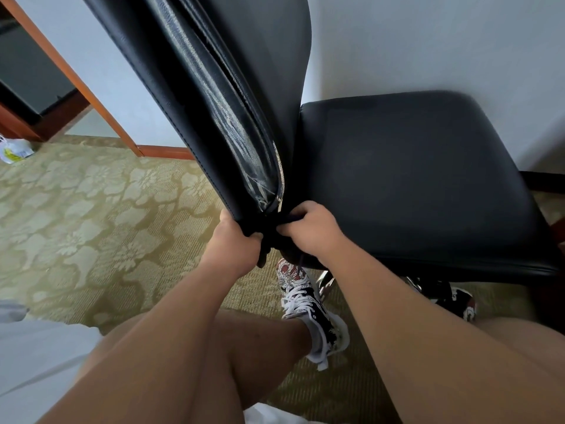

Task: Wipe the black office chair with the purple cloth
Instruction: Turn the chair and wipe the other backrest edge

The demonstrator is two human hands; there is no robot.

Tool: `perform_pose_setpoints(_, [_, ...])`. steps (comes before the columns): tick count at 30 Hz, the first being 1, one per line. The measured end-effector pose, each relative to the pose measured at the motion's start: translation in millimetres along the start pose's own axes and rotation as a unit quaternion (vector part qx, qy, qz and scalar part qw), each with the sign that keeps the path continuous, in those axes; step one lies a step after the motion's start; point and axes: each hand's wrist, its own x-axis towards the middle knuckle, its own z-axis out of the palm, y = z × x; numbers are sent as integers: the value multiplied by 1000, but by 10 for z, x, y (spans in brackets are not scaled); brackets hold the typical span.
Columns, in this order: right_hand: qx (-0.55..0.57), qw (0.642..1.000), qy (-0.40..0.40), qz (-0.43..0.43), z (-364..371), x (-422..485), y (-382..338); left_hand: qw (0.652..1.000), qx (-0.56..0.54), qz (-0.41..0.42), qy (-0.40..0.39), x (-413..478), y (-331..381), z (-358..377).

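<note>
The black office chair stands side-on, its backrest rising to the upper left and its seat spreading to the right. Both hands meet at the bottom corner of the backrest, where it joins the seat. A dark cloth, which looks almost black here, is bunched between them against the chair. My left hand grips the cloth round the backrest's lower edge. My right hand has its fingers curled into the same cloth at the seat's rear corner. Most of the cloth is hidden by the hands.
A green patterned carpet covers the floor. A wooden door frame and baseboard run at the left, with a plastic bag on the floor beside them. A white wall stands behind the chair. My patterned shoes are under the seat.
</note>
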Motion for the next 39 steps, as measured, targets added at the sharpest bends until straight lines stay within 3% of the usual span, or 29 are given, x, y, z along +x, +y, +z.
perform_pose_setpoints(6, [196,979,-43,-21,52,-89,-15,1000,-9,-2,1,-3,7,9])
perform_pose_setpoints(7, [159,986,-41,-23,77,-75,8,1000,-9,-1,1,-1,7,10])
perform_pose_setpoints(10, [-121,990,-32,-63,164,-70,38,1000,0,1,1,-3,3,11])
perform_pose_setpoints(13, [-182,980,-11,-79,222,-163,-5,1000,2,-3,-2,2,5,1])
perform_pose_setpoints(18, [5,998,-22,-59,150,-131,16,1000,-14,6,-2,21,17,-13])
perform_pose_setpoints(22, [237,969,-61,-22,13,-179,-120,1000,-24,9,2,25,12,-16])
perform_pose_setpoints(24, [260,963,-74,-23,-7,-194,-148,1000,-25,12,0,11,5,-17])
perform_pose_setpoints(27, [169,982,-62,-51,22,-127,-126,1000,-23,10,-3,-7,6,-14])
perform_pose_setpoints(29, [14,995,-40,-96,53,-55,-99,1000,-19,12,-5,-9,8,-13])
perform_pose_setpoints(32, [-292,947,4,-135,135,-63,-50,1000,-9,15,-2,-14,-2,2])
perform_pose_setpoints(33, [-336,931,25,-143,180,-98,-29,1000,-7,12,-2,-20,-2,6])
perform_pose_setpoints(36, [-332,928,56,-156,289,-137,30,1000,-9,8,1,-17,-1,13])
perform_pose_setpoints(39, [-257,958,36,-125,241,-89,41,1000,-23,7,4,5,5,2])
